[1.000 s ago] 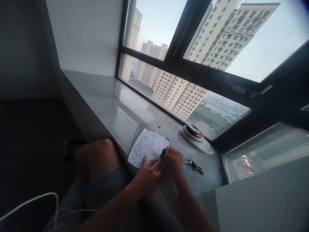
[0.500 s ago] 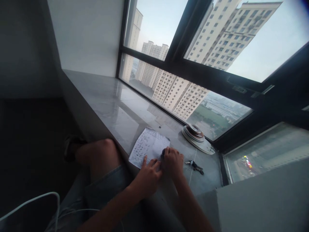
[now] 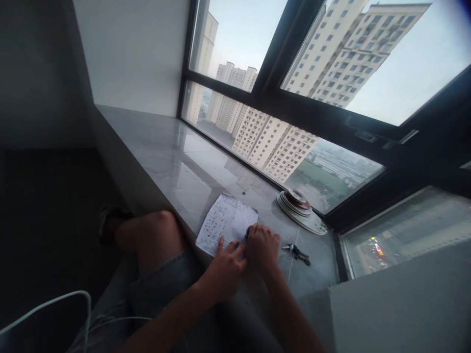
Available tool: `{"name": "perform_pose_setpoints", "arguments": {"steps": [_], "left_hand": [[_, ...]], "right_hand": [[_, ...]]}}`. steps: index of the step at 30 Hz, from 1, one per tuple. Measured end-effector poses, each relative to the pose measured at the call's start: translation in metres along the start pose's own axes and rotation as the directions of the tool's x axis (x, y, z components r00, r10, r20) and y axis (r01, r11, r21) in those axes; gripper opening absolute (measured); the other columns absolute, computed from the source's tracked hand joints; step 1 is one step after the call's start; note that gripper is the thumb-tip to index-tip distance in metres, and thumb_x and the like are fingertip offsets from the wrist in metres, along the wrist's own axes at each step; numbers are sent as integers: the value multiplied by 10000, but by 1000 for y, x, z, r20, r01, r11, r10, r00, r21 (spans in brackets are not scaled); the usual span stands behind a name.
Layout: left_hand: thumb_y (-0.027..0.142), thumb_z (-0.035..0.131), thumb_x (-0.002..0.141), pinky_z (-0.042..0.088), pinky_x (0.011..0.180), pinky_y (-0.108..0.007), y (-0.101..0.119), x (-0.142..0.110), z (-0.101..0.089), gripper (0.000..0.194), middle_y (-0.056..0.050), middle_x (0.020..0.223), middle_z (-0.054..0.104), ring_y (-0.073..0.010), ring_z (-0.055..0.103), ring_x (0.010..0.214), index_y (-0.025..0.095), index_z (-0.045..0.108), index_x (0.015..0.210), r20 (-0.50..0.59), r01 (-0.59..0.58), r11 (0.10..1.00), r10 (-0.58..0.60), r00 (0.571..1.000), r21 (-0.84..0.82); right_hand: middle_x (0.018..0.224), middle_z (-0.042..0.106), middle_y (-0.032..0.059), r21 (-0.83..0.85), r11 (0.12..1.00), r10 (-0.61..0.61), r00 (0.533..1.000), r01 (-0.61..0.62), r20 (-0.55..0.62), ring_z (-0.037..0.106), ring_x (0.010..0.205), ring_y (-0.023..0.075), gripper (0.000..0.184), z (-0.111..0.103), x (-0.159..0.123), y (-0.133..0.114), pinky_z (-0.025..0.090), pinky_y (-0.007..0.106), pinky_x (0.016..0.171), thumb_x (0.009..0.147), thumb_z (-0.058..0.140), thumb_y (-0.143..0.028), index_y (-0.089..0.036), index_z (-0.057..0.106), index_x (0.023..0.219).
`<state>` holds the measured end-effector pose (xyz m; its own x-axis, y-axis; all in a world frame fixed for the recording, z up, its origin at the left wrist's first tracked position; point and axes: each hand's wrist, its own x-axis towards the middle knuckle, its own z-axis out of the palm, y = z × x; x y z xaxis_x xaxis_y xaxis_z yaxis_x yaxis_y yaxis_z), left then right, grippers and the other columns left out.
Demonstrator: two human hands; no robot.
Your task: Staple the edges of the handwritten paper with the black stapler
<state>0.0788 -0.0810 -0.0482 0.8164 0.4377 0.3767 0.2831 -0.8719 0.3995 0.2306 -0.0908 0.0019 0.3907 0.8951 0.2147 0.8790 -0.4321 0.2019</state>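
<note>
A sheet of paper covered in dark handwriting lies on the grey window sill. My left hand rests over its lower edge, fingers spread and holding nothing. Just beside it, my right hand is closed at the paper's right side, around a small dark object whose end pokes out past the fingers. Most of that object is hidden, so I cannot make out its kind. To the right of my right hand lies a bunch of keys.
Stacked plates stand by the window, with a small round dish on top. The sill runs away to the far left along the dark window frame. A white cable loops at lower left, near my bent leg.
My right hand has shifted very slightly, and less of the dark object shows. The left hand stays in place on the paper.
</note>
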Motion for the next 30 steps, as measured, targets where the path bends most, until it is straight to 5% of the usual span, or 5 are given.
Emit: {"name": "perform_pose_setpoints", "arguments": {"steps": [8, 14, 20, 22, 30], "left_hand": [[241, 506, 965, 174, 1163, -691, -1, 1, 1, 272, -119, 1334, 622, -332, 453, 1340, 215, 678, 1174, -15, -6, 1000, 6, 1000, 7], [244, 506, 978, 178, 1173, -669, -2, 1, 1, 250, -117, 1296, 640, -320, 470, 1327, 217, 693, 1141, -22, 7, 1000, -7, 1000, 0], [228, 507, 974, 130, 1169, -707, -6, -2, -4, 326, -98, 1346, 628, -313, 459, 1357, 268, 650, 1265, -18, 12, 998, -13, 1000, -60], [180, 506, 953, 86, 1177, -713, -11, -2, -8, 345, -92, 1345, 633, -303, 462, 1364, 267, 653, 1254, -23, 21, 998, -22, 999, -61], [26, 504, 784, 95, 1217, -671, -43, -6, -33, 350, -57, 1269, 676, -266, 522, 1328, 224, 677, 1015, -56, 180, 982, -183, 982, -54]], "right_hand": [[932, 715, 169, -4, 991, 131, 991, -131, 4, 673, 943, 314, 466, 5, 6, -12, 403, 483, 877, 1042, 273, -258, -141, 714, 947], [997, 699, 204, 64, 992, 106, 994, -108, 36, 646, 1020, 343, 464, 5, 9, -17, 394, 501, 924, 1040, 270, -249, -94, 706, 1010], [1171, 687, 65, 308, 946, -141, 983, 99, 114, 630, 1093, 181, 254, -9, 6, 26, 428, 274, 936, 1029, 464, -347, -217, 598, 1201], [1224, 682, 47, 369, 921, -192, 971, 129, 140, 620, 1140, 172, 308, -10, 0, 45, 423, 241, 951, 954, 590, -295, -224, 572, 1253], [1303, 662, 176, 448, 891, -35, 972, -75, 231, 630, 1212, 309, 690, 12, -40, 82, 483, 395, 972, 703, 580, -37, -148, 534, 1382]]}}
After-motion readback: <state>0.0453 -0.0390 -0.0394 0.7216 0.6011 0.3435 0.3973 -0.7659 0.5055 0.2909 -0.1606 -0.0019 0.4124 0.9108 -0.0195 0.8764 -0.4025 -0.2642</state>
